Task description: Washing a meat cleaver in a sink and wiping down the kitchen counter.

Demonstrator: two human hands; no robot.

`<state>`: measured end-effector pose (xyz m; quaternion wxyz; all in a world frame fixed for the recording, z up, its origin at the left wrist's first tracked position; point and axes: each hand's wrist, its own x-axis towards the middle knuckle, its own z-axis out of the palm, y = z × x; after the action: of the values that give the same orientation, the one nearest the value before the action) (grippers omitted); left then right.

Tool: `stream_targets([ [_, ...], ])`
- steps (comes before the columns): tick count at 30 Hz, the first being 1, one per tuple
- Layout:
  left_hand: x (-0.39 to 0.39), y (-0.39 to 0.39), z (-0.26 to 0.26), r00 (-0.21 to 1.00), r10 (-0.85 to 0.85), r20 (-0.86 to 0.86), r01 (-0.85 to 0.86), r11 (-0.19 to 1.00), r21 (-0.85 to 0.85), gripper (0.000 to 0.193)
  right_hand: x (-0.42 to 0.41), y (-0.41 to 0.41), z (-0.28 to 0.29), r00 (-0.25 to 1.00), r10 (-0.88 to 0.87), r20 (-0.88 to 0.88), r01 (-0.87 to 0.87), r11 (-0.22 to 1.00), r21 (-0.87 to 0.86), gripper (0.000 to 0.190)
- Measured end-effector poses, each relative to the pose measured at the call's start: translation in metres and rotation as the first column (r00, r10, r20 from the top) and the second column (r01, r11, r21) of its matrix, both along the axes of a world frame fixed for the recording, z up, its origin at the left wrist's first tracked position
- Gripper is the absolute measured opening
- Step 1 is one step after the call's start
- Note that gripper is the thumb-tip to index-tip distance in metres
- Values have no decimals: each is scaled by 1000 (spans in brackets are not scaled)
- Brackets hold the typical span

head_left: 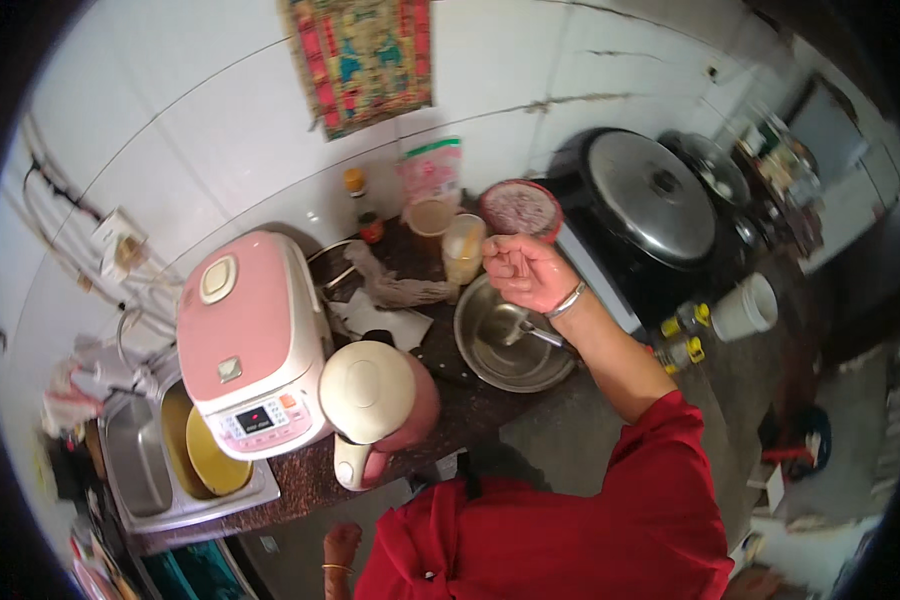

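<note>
My right hand [525, 274], with a metal bangle at its wrist, is raised with curled fingers above the far side of a steel bowl [484, 358]. Nothing shows between its fingers. A spoon or ladle [541, 334] rests in the bowl. Close to my fingertips stand a clear plastic jar [462, 244] with pale contents and a red-rimmed bowl [521, 208] of pinkish-white food. Low in the view, my left hand [343, 541] hangs beside the red garment, away from the counter; its fingers look curled, but its palm is hidden.
A pink rice cooker [244, 322] and an electric kettle [367, 394] stand on the counter's left, beside a steel sink [139, 457] holding a yellow basin [216, 457]. At right, a large lidded pan [649, 195] sits on the stove. A sauce bottle [366, 210] stands near the wall.
</note>
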<state>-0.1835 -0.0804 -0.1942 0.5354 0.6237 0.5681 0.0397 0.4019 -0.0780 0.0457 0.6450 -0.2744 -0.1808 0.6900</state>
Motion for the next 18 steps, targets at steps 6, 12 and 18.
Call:
stream_targets([
  [6, 13, 6, 8, 950, -310, -25, 311, 948, 61, 13, -12, -86, 10, 975, -182, -125, 192, 979, 74, 16],
  [12, -30, 54, -111, 820, -568, -71, 572, 808, 142, 13, -51, -147, 9, 935, -345, -82, 350, 934, 68, 29],
  [18, -4, 92, -106, 800, -598, -54, 600, 799, 45, 13, -85, -213, 21, 864, -492, -104, 499, 865, 53, 59],
])
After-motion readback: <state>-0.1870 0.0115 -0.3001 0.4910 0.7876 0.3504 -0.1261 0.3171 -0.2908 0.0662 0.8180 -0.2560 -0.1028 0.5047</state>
